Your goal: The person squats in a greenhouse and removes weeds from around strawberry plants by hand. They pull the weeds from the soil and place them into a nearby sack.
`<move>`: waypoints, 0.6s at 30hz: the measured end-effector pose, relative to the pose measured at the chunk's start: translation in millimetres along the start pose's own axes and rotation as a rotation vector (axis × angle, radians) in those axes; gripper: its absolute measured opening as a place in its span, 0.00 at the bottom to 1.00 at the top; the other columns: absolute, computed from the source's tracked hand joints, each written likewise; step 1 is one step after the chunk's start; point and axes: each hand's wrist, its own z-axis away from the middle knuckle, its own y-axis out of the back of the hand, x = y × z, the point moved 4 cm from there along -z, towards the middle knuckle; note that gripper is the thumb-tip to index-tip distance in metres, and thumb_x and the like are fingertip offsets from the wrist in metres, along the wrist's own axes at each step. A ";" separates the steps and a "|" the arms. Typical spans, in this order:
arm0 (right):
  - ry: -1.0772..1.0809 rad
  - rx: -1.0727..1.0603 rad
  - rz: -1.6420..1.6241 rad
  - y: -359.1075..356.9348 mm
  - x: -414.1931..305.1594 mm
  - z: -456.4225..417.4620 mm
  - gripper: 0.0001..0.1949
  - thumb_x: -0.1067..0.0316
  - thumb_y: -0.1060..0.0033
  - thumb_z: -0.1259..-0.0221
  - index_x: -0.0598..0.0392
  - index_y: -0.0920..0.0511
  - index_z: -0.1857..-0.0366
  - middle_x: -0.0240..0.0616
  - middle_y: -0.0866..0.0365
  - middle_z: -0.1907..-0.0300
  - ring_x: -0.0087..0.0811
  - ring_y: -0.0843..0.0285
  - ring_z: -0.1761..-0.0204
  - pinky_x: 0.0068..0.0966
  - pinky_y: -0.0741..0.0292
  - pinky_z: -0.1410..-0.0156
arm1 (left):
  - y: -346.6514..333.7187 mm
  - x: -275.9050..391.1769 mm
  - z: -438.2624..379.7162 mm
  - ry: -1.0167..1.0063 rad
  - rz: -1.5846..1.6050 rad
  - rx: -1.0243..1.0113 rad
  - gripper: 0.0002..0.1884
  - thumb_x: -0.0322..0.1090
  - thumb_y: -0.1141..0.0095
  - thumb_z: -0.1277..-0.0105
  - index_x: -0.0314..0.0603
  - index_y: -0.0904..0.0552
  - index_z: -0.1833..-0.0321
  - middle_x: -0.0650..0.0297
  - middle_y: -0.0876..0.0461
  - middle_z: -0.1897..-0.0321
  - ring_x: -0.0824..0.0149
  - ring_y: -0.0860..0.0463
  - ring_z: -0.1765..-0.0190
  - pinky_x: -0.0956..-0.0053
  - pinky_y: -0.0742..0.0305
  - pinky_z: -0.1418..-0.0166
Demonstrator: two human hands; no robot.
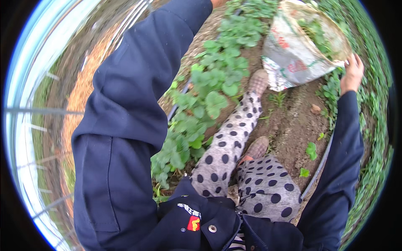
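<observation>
My right hand (352, 72) grips the near right rim of a white woven plastic sack (284, 59). The mouth of this sack gapes towards me, and pulled green plants (317, 36) lie inside it. Red and green print marks its dirty side. My left arm stretches forward in a dark blue sleeve. Only a sliver of my left hand (217, 3) shows at the top edge, so its fingers and anything in them are hidden. Nearest to it is a row of leafy strawberry plants (224, 72).
My feet in checked shoes (259, 82) stand on the soil furrow (292, 116) between planted rows. A dark drip hose (317, 171) runs along the right. More low plants (373, 131) grow beyond it. At left are metal greenhouse bars (44, 110) and pale film.
</observation>
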 end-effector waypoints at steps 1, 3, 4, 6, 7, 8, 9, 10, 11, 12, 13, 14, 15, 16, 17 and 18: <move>-0.068 0.058 -0.202 10.2 12.6 1.6 0.19 0.64 0.43 0.34 0.62 0.28 0.44 0.41 0.24 0.48 0.31 0.24 0.48 0.29 0.27 0.42 | 12.2 -6.6 29.0 0.070 0.037 0.024 0.13 0.38 0.41 0.37 0.34 0.17 0.57 0.57 0.15 0.63 0.68 0.18 0.58 0.73 0.25 0.51; -0.178 -0.108 -0.287 -43.2 -19.5 65.5 0.16 0.67 0.42 0.35 0.60 0.26 0.47 0.39 0.22 0.51 0.28 0.23 0.52 0.26 0.27 0.46 | 30.8 -31.4 128.4 0.248 0.094 0.077 0.15 0.41 0.41 0.35 0.36 0.17 0.54 0.62 0.16 0.60 0.71 0.20 0.56 0.75 0.26 0.49; -0.264 -0.223 -0.298 -68.2 -29.1 91.9 0.15 0.67 0.42 0.35 0.59 0.25 0.47 0.38 0.21 0.51 0.27 0.23 0.52 0.27 0.27 0.47 | 40.1 -39.7 177.5 0.332 0.130 0.113 0.16 0.42 0.42 0.34 0.36 0.17 0.53 0.64 0.17 0.58 0.73 0.21 0.55 0.76 0.27 0.48; -0.355 -0.578 -0.144 -103.3 -62.5 143.9 0.13 0.66 0.45 0.34 0.57 0.23 0.49 0.34 0.20 0.54 0.22 0.23 0.59 0.20 0.27 0.52 | 55.6 -36.4 246.9 0.406 0.113 0.159 0.16 0.44 0.42 0.33 0.38 0.17 0.51 0.67 0.18 0.57 0.75 0.22 0.54 0.77 0.28 0.47; -0.352 -0.849 -0.028 -142.6 -92.5 179.3 0.13 0.66 0.46 0.33 0.56 0.23 0.48 0.31 0.20 0.57 0.20 0.24 0.61 0.18 0.27 0.54 | 71.8 -31.3 295.1 0.512 0.148 0.215 0.16 0.43 0.42 0.33 0.40 0.18 0.51 0.68 0.18 0.58 0.76 0.22 0.55 0.78 0.28 0.49; -0.269 -1.040 0.046 -175.1 -114.4 210.8 0.12 0.65 0.46 0.34 0.56 0.22 0.50 0.31 0.19 0.57 0.18 0.24 0.64 0.16 0.27 0.55 | 92.3 -31.0 340.6 0.649 0.089 0.219 0.15 0.42 0.42 0.33 0.40 0.18 0.51 0.70 0.18 0.59 0.78 0.23 0.55 0.80 0.28 0.51; -0.187 -1.231 0.133 -194.0 -131.7 248.6 0.11 0.65 0.45 0.35 0.55 0.21 0.52 0.31 0.18 0.58 0.16 0.25 0.67 0.15 0.27 0.57 | 104.4 -27.8 387.6 0.710 0.159 0.287 0.13 0.41 0.43 0.32 0.41 0.18 0.52 0.71 0.18 0.60 0.79 0.22 0.57 0.81 0.29 0.54; -0.150 -1.328 0.197 -210.6 -139.6 276.2 0.11 0.64 0.45 0.34 0.55 0.21 0.52 0.30 0.18 0.59 0.16 0.25 0.67 0.16 0.27 0.57 | 114.7 -15.2 417.8 0.821 0.184 0.342 0.13 0.40 0.44 0.32 0.41 0.18 0.51 0.70 0.18 0.59 0.78 0.21 0.58 0.80 0.28 0.54; -0.108 -1.422 0.262 -226.6 -145.4 302.8 0.12 0.63 0.46 0.34 0.55 0.21 0.53 0.29 0.18 0.60 0.16 0.25 0.67 0.16 0.27 0.57 | 117.1 -9.5 451.5 0.871 0.256 0.454 0.11 0.41 0.43 0.33 0.43 0.17 0.54 0.70 0.17 0.64 0.78 0.21 0.60 0.81 0.28 0.57; -0.102 -1.493 0.226 -246.7 -153.9 333.3 0.12 0.63 0.46 0.34 0.55 0.21 0.52 0.30 0.19 0.61 0.17 0.25 0.66 0.16 0.27 0.56 | 122.0 6.7 488.1 0.959 0.242 0.507 0.11 0.39 0.44 0.32 0.41 0.18 0.53 0.69 0.17 0.62 0.77 0.21 0.60 0.80 0.27 0.55; -0.100 -1.534 0.220 -258.9 -161.8 355.4 0.13 0.63 0.46 0.33 0.56 0.22 0.51 0.30 0.19 0.62 0.18 0.25 0.66 0.17 0.27 0.56 | 118.3 18.0 511.7 1.024 0.258 0.543 0.11 0.38 0.45 0.32 0.40 0.19 0.52 0.69 0.17 0.59 0.76 0.20 0.59 0.79 0.27 0.53; -0.199 -1.524 0.117 -267.7 -160.0 375.8 0.13 0.62 0.45 0.33 0.55 0.22 0.51 0.30 0.19 0.62 0.18 0.24 0.66 0.17 0.26 0.56 | 106.2 28.7 530.3 1.073 0.281 0.554 0.11 0.38 0.45 0.32 0.40 0.19 0.53 0.68 0.18 0.59 0.75 0.20 0.59 0.79 0.27 0.53; -0.298 -1.510 0.009 -275.5 -153.6 394.7 0.13 0.62 0.45 0.33 0.55 0.22 0.51 0.30 0.18 0.62 0.19 0.24 0.66 0.17 0.26 0.56 | 92.7 41.5 546.9 1.124 0.300 0.565 0.10 0.37 0.45 0.32 0.40 0.19 0.53 0.68 0.18 0.59 0.75 0.20 0.59 0.78 0.27 0.52; -0.374 -1.481 -0.024 -279.6 -142.3 409.5 0.12 0.61 0.44 0.34 0.54 0.21 0.52 0.30 0.18 0.62 0.19 0.23 0.65 0.17 0.26 0.56 | 72.5 51.9 556.3 1.107 0.389 0.539 0.10 0.37 0.44 0.32 0.40 0.19 0.54 0.67 0.18 0.59 0.74 0.20 0.59 0.78 0.26 0.52; -0.453 -1.469 -0.075 -286.5 -127.8 431.6 0.12 0.61 0.44 0.34 0.54 0.21 0.52 0.31 0.18 0.61 0.19 0.23 0.65 0.18 0.25 0.56 | 52.5 65.4 569.0 1.107 0.459 0.524 0.10 0.36 0.44 0.32 0.40 0.19 0.54 0.67 0.18 0.59 0.73 0.20 0.59 0.77 0.26 0.52; -0.553 -1.441 -0.129 -290.0 -117.9 454.0 0.11 0.63 0.44 0.34 0.55 0.22 0.53 0.31 0.18 0.62 0.19 0.23 0.64 0.18 0.25 0.58 | 35.1 81.1 576.3 1.105 0.528 0.466 0.10 0.35 0.44 0.33 0.39 0.19 0.54 0.66 0.18 0.59 0.73 0.20 0.58 0.77 0.26 0.51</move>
